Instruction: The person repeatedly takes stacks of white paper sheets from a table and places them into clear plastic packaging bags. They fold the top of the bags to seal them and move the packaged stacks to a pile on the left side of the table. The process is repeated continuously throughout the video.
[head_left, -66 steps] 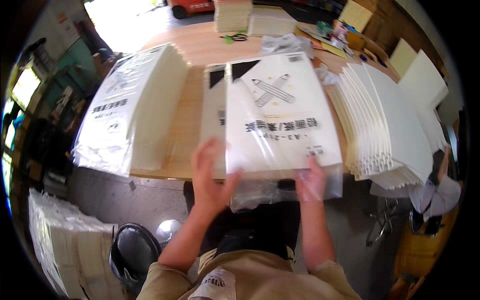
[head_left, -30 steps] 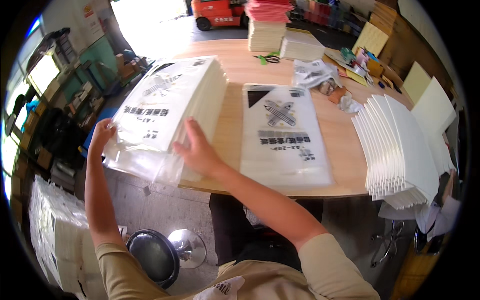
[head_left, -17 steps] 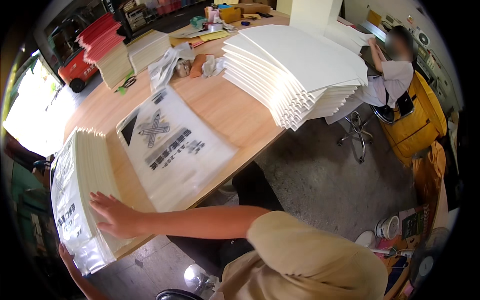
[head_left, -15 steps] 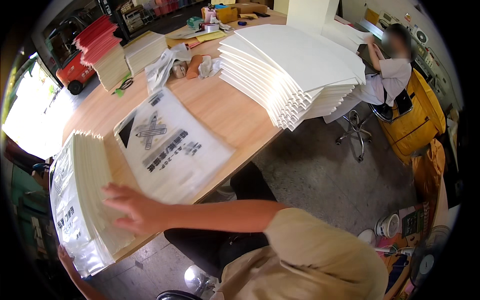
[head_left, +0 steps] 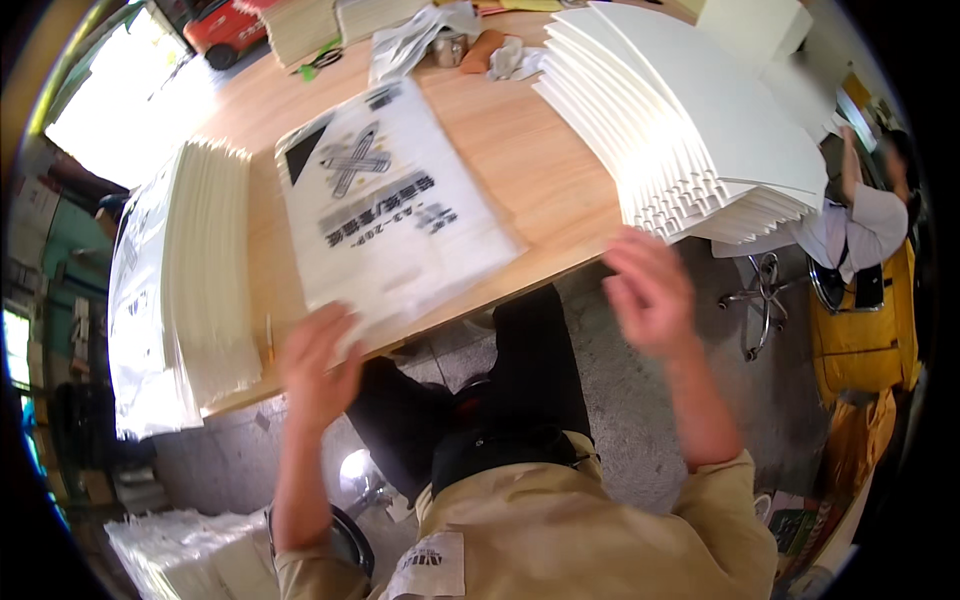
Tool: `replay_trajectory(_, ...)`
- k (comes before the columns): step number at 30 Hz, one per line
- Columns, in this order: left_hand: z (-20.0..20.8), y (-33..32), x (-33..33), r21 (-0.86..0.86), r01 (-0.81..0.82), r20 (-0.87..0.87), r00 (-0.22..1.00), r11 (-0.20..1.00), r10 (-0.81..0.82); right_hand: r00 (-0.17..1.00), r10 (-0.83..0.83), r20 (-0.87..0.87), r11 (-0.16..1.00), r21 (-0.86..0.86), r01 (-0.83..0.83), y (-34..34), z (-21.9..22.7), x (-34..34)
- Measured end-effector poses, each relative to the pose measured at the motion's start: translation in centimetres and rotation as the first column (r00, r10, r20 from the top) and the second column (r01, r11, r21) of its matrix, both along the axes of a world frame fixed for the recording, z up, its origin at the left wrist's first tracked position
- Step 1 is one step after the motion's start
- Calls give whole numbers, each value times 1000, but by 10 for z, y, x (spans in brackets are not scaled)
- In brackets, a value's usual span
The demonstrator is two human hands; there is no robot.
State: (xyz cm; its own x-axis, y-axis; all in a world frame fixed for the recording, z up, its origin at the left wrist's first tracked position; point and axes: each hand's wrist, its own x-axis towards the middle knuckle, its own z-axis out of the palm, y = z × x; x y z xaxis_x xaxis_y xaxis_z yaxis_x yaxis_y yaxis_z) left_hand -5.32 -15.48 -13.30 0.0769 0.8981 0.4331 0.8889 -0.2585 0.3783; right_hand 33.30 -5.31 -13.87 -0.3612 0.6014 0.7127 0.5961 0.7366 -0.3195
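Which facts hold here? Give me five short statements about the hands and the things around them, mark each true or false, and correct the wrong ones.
1. The fanned white sheets lie to the right of the printed plastic sleeve. True.
2. The tall stack stands between the sleeve and the fanned sheets. False: it stands to the left of the sleeve.
3. The left hand is at the near end of the sleeve. True.
4. The right hand grips the scissors. False: it holds nothing visible, close to the fanned sheets' near corner; the scissors lie toward the far side of the table.
5. A co-worker in a pale top is at the right. True.
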Motion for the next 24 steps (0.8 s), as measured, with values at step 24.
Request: replay_trajectory(24, -81, 70, 44, -47, 12, -122, 992, 999, -17, 983, 133, 127, 983, -144, -114, 23, -117, -119)
